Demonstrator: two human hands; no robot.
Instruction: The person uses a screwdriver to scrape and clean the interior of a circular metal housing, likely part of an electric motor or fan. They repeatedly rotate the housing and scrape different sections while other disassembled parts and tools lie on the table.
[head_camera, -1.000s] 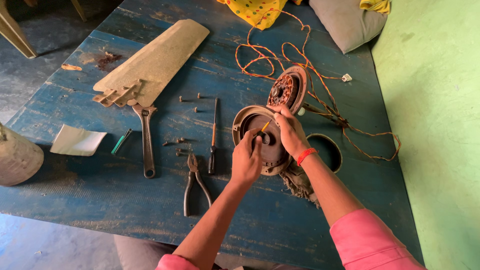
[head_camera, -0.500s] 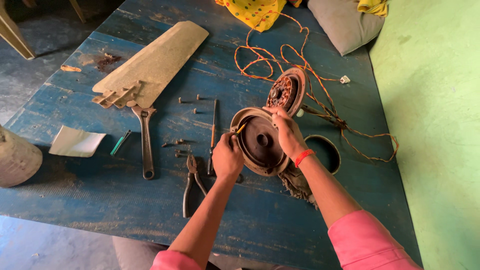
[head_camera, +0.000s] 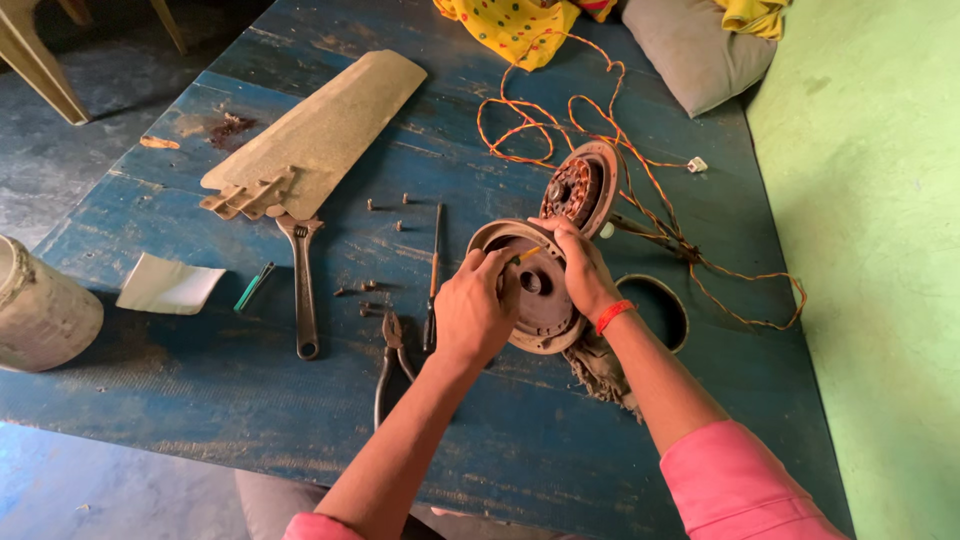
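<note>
Fan motor stripped down, mid-frame on blue table (head_camera: 250, 420). Round motor cover (head_camera: 540, 300) tilted up on edge at centre, propped against right hand (head_camera: 585, 275); fingers curled over the upper rim, gripping it. Left hand (head_camera: 475, 310) pinched shut on a thin yellow-tipped tool (head_camera: 528, 255), tip at the cover's upper inner face, near the rim. Exact kind of tool too small to tell.

Done, judging by layout:
- 1 blade (head_camera: 315, 130) off, lying upper left, bracket end toward the wrench (head_camera: 303, 285).
- Cover split from winding core (head_camera: 578, 190), which leans just behind it, upper centre.
- About 6 screws (head_camera: 385, 205) out, loose between wrench and cover.
- Screwdriver (head_camera: 435, 270) and pliers (head_camera: 392, 360) down, left of the left hand, not in use.

Left, as a judgement:
- Work inside the cover in progress; looks like picking or scraping around the bearing seat, not certain.
- Orange wire (head_camera: 560, 120) loose, looped across upper centre and trailing right, white connector end free.
- Nothing reassembled: core, cover, blade, screws all apart.

Round hole (head_camera: 655, 310) in the table just right of the right wrist. Rag under the right forearm.
</note>
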